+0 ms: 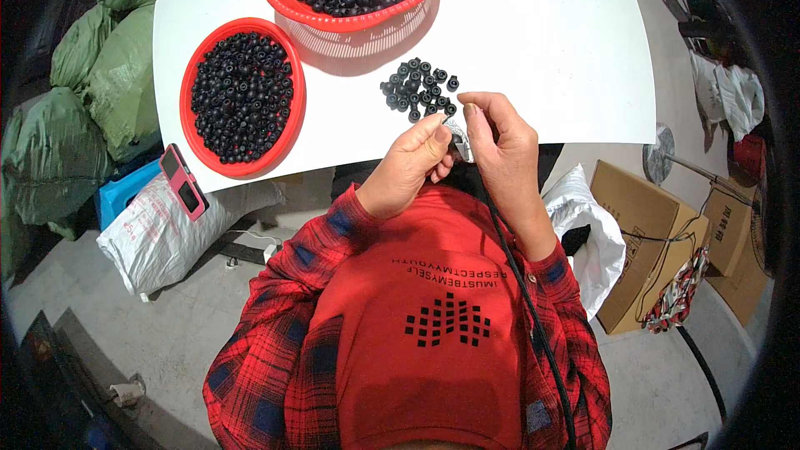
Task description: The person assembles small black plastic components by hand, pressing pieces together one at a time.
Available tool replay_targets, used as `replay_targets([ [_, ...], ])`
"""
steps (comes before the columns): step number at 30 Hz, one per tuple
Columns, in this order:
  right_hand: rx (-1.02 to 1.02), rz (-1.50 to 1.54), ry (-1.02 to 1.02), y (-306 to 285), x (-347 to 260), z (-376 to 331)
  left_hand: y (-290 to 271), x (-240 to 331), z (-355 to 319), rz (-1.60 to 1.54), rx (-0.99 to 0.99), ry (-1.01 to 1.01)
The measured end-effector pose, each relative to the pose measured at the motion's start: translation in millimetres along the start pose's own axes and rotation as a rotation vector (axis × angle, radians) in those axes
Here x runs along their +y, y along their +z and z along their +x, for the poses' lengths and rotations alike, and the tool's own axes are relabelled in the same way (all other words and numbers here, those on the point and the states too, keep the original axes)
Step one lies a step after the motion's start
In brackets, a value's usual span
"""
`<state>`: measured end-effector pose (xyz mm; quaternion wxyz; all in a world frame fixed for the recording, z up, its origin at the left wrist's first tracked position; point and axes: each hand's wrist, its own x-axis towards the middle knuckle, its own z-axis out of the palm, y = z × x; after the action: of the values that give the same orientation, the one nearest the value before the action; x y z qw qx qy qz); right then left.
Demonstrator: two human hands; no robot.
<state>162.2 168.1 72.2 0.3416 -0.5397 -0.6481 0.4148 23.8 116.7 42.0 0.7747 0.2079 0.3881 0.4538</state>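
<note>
Close to the table's near edge my two hands meet. My left hand [408, 165] is closed, thumb pressed over its curled fingers; what it pinches is mostly hidden. A small silvery piece [459, 143] shows between the hands, its kind unclear. On my right hand [505, 143] the thumb and index tips come close together, the other fingers curled; anything between them is too small to name. Just beyond the fingertips lies a loose pile of small black round parts [414, 87], each with a hole or raised centre. Single black parts sit right beside my right fingertips.
A red oval basin [299, 104] and a red colander [333, 23], both full of black parts, stand on the white table [567, 58]. A pink phone case [183, 182] sits at its left edge. Sacks, cardboard boxes [621, 242] and an open white bag [596, 262] surround me.
</note>
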Motion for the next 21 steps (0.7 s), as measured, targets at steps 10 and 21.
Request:
replay_targets([
  [10, 0.017, 0.071, 0.033, 1.3, -0.8, -1.4, 1.3, 0.3, -0.1, 0.047, -0.009, 0.043],
  [21, 0.037, 0.062, 0.073, 7.5, 1.9, -3.1, -5.0, -7.3, -1.1, 0.129, 0.028, 0.105],
])
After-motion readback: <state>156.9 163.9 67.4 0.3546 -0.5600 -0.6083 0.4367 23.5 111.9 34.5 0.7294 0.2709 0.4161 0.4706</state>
